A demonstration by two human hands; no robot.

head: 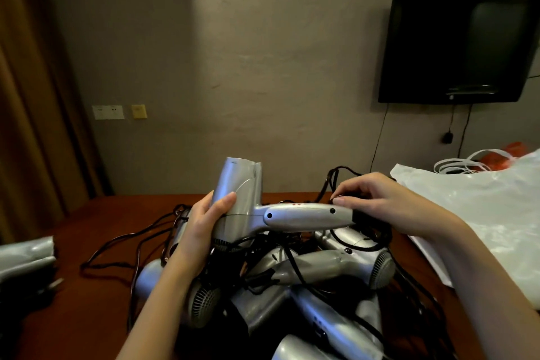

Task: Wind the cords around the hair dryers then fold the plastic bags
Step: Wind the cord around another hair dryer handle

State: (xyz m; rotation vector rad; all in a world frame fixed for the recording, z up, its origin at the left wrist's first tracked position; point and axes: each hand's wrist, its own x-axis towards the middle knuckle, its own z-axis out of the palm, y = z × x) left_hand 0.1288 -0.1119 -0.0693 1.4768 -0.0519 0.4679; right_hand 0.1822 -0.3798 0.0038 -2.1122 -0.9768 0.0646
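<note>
My left hand (204,222) grips the barrel of a silver hair dryer (248,202), held up above the pile with its nozzle pointing up and its handle pointing right. At the end of that handle my right hand (382,202) pinches the dryer's black cord (336,178), which loops up behind the fingers and hangs down under the handle. Below lies a heap of several silver hair dryers (330,269) tangled in black cords. A white plastic bag (479,207) lies crumpled to the right.
The brown table (96,231) carries loose black cords at its left. Another silver dryer (26,257) sits at the left edge. An orange bag (508,152) lies behind the white one. A black TV (458,47) hangs on the wall; a curtain hangs at left.
</note>
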